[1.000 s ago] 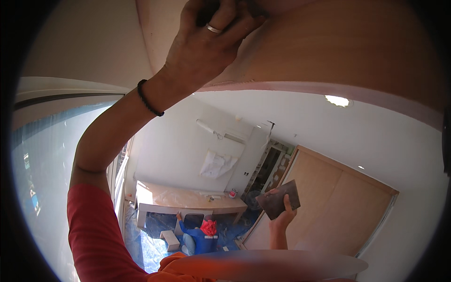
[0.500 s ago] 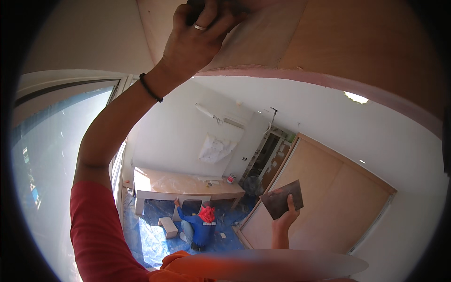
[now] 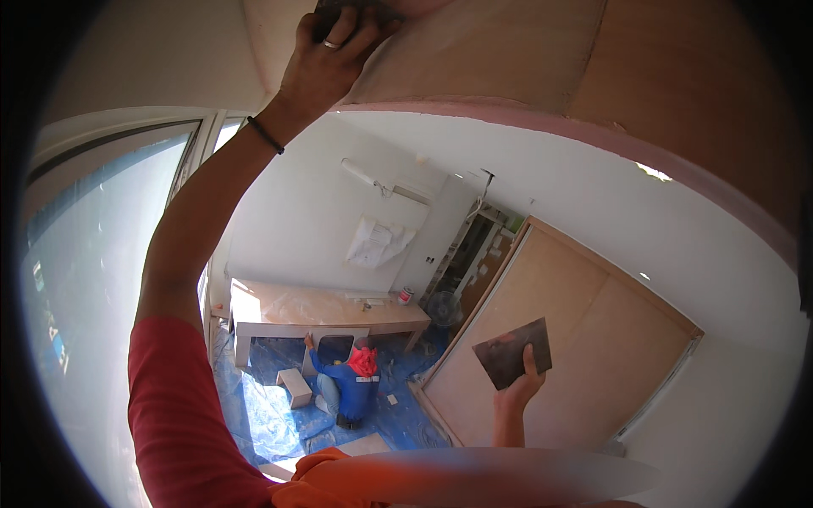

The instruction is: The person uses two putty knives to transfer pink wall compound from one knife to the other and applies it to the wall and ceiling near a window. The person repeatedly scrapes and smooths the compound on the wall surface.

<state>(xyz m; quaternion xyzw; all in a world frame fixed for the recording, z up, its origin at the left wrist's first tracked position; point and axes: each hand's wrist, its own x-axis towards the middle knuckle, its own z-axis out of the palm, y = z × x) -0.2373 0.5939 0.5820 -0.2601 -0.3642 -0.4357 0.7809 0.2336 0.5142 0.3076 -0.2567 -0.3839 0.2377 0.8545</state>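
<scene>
My left hand (image 3: pixel 330 55) is raised to the wooden panel overhead (image 3: pixel 500 59), its fingers closed on a dark flat putty spreader (image 3: pixel 326 19). The spreader is against or very near the panel, and its far part is cut off by the top of the picture. Pinkish filler (image 3: pixel 428 7) shows on the panel beside it. Lower down at the right, my right hand (image 3: pixel 520 391) grips a dark square putty plate (image 3: pixel 506 351) by its lower edge, thumb on the upper face. A faint pinkish smear marks the plate.
A co-worker in blue (image 3: pixel 356 389) crouches by a low wooden bench (image 3: pixel 313 309) on blue floor sheeting (image 3: pixel 415 415). A small box-like stool (image 3: pixel 294 387) stands beside them. A bright window (image 3: pixel 93 279) lies left; a large wooden panel (image 3: pixel 576 330) stands right. A fan (image 3: pixel 442 309) is behind.
My left hand has shifted slightly left and up along the overhead panel with the spreader. The room has moved a little up and left in view. My right hand still holds the plate.
</scene>
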